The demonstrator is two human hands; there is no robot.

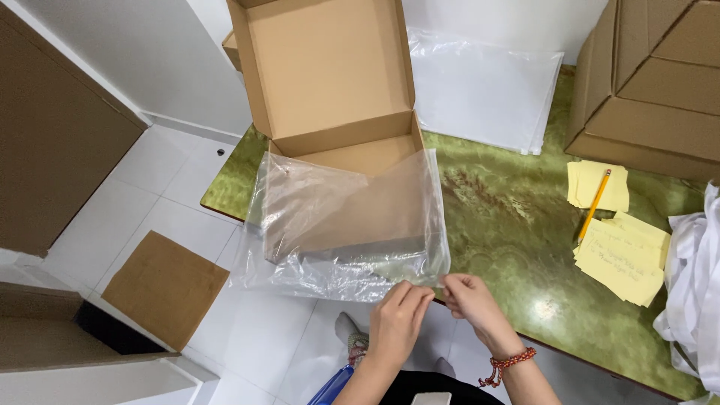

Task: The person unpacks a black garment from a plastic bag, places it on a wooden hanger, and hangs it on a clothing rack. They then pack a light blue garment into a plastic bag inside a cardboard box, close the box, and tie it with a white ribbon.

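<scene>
Head view: an open cardboard box (341, 120) sits on the green marbled table (517, 225), lid upright, its front half already inside a clear plastic bag (352, 225). Left hand (396, 319) and right hand (469, 300) both pinch the bag's near edge, fingertips closed on the film. Judged progress: bag partly drawn over the box; rear half and lid remain uncovered.

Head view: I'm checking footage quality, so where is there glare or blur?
Head view: sharp overall; ceiling-light glare spots on the glossy green table; bright sheen on the clear plastic bag pinched by the left hand and right hand; wide-angle bending at the edges.
</scene>
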